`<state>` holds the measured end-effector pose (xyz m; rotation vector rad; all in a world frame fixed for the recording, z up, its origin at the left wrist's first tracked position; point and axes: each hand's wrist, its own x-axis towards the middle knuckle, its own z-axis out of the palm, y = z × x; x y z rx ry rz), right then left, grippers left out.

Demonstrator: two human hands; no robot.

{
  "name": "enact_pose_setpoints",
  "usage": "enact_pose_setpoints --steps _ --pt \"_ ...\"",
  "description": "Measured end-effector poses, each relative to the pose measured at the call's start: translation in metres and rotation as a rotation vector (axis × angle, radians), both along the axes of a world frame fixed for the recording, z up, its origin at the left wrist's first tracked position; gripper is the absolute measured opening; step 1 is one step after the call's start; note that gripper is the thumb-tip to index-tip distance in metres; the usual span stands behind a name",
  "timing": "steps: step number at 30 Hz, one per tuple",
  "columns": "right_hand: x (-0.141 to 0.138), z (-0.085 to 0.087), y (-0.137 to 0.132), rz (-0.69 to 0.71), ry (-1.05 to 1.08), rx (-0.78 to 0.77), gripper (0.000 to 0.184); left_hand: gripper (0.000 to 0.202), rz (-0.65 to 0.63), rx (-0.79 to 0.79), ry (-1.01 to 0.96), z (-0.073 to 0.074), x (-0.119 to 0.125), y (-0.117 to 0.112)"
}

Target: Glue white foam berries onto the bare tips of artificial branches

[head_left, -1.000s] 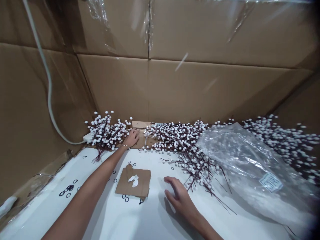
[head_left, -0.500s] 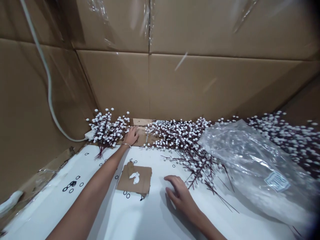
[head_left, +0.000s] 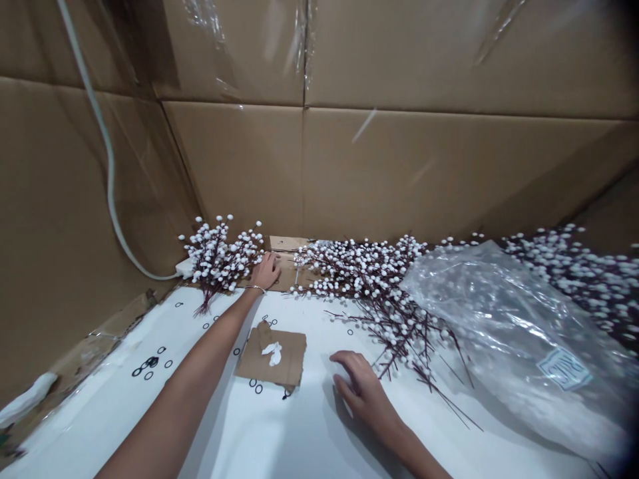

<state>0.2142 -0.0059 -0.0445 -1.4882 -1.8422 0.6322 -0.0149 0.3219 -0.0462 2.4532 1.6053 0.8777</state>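
My left hand (head_left: pixel 265 270) reaches far across the white table (head_left: pixel 309 439) to the back, resting beside a small bunch of white-berry sprigs (head_left: pixel 219 259) that leans at the cardboard wall. Its fingers lie on a cardboard piece there and look loosely spread. My right hand (head_left: pixel 360 389) lies flat on the table, fingers apart, holding nothing. Just right of it spreads a pile of dark twigs with white berries (head_left: pixel 379 293).
A small cardboard square (head_left: pixel 272 356) with a white scrap lies between my arms. Small black rings (head_left: pixel 150 364) are scattered on the table. A crumpled clear plastic bag (head_left: pixel 504 332) covers the right side. Cardboard walls (head_left: pixel 399 166) and a white cable (head_left: pixel 112 199) close the back.
The view has shifted slightly right and up. Both hands stay nearly where they were; the left hand remains by the small berry bunch.
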Motion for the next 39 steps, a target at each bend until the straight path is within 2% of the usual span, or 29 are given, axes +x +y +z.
enact_pose_setpoints --steps 25,39 --pt "-0.001 0.008 0.0 0.022 -0.001 0.0 0.023 0.025 0.006 -0.022 0.006 -0.002 -0.001 0.003" --pt "0.0 0.005 0.002 0.026 -0.009 0.022 0.023 0.028 0.009 -0.045 -0.129 -0.007 -0.003 0.009"
